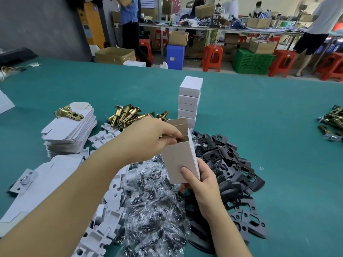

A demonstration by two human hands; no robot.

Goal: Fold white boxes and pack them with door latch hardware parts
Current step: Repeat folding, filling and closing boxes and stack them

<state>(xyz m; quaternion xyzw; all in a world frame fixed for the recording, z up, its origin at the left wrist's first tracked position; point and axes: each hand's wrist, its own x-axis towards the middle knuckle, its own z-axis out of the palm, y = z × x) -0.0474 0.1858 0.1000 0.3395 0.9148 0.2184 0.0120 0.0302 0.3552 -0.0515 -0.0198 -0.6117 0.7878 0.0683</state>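
Note:
My right hand (199,179) grips the lower end of an upright white box (179,160), thumb on its front face, top flap open. My left hand (151,137) is at the box's open mouth, fingers curled round a small part that is mostly hidden. A pile of brass latch bolts (128,114) lies behind my left hand. Black strike plates (228,164) are heaped to the right, bagged screws (148,204) in the middle, white plastic inserts (109,204) to the left. Flat box blanks (70,130) are stacked at the left with one brass latch (68,113) on top.
A tower of closed white boxes (189,101) stands behind the held box. More latches (332,121) lie at the right edge of the green table (259,108). A silver latch (24,179) rests on a blank at the left. People and red stools are beyond the table.

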